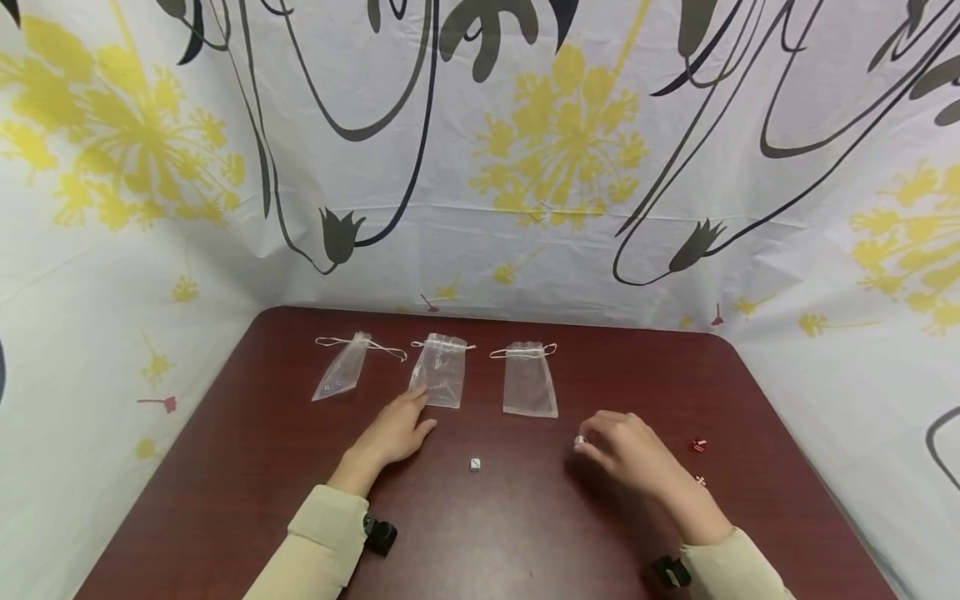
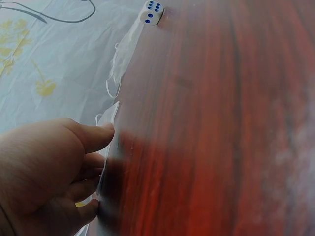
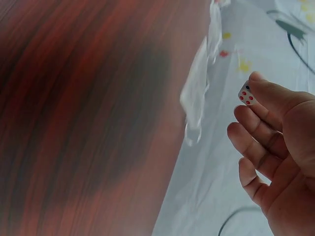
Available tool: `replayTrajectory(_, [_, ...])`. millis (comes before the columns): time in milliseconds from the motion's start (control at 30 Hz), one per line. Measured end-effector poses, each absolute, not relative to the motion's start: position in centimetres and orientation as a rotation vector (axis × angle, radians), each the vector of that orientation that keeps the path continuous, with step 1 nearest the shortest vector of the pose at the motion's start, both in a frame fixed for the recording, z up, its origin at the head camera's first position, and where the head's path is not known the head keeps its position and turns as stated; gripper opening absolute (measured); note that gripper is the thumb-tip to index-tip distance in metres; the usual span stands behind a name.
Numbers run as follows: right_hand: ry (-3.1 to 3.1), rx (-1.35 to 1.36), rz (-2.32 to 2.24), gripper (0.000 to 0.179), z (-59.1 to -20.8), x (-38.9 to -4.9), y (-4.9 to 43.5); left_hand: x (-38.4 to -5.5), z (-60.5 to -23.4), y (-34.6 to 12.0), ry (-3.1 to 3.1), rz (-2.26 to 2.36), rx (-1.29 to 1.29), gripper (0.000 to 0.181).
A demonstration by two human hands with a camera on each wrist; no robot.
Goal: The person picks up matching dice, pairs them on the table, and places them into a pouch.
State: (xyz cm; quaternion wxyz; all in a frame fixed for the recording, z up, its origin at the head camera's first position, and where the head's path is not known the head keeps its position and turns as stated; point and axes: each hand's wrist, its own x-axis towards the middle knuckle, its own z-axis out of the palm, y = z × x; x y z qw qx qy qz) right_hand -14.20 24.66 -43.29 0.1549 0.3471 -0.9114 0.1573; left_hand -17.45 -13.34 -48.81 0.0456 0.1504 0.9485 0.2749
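Note:
My right hand (image 1: pixel 626 450) is above the right part of the table, pinching a small white die (image 3: pixel 246 93) between thumb and fingertips; red pips show on one face. My left hand (image 1: pixel 393 429) reaches forward, its fingertips at the lower left edge of the middle clear drawstring bag (image 1: pixel 442 371). Another white die (image 1: pixel 475 464) sits on the table between the hands; blue pips show on this die (image 2: pixel 152 13) in the left wrist view. To the left lies a drawstring bag (image 1: pixel 345 367) with bluish dice inside, and to the right a flat drawstring bag (image 1: pixel 529 383).
Beyond my right hand are red dice (image 1: pixel 699 446) and, partly behind the wrist, a white and red piece (image 1: pixel 701 481). The dark red wooden table (image 1: pixel 480 542) ends at a patterned cloth (image 1: pixel 465 250) hanging behind and at the sides.

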Motion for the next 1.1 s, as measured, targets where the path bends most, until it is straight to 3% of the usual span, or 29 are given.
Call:
replayTrajectory(467, [-2.626, 1.133, 0.488, 0.016, -44.1, -15.1, 17.4, -17.4, -48.9, -13.4, 2.903, 0.835, 0.465, 0.054])
replayTrajectory(1100, [-2.797, 1.277, 0.383, 0.022, -46.7, -15.5, 16.2, -17.4, -49.2, -13.4, 2.905, 0.834, 0.460, 0.055])
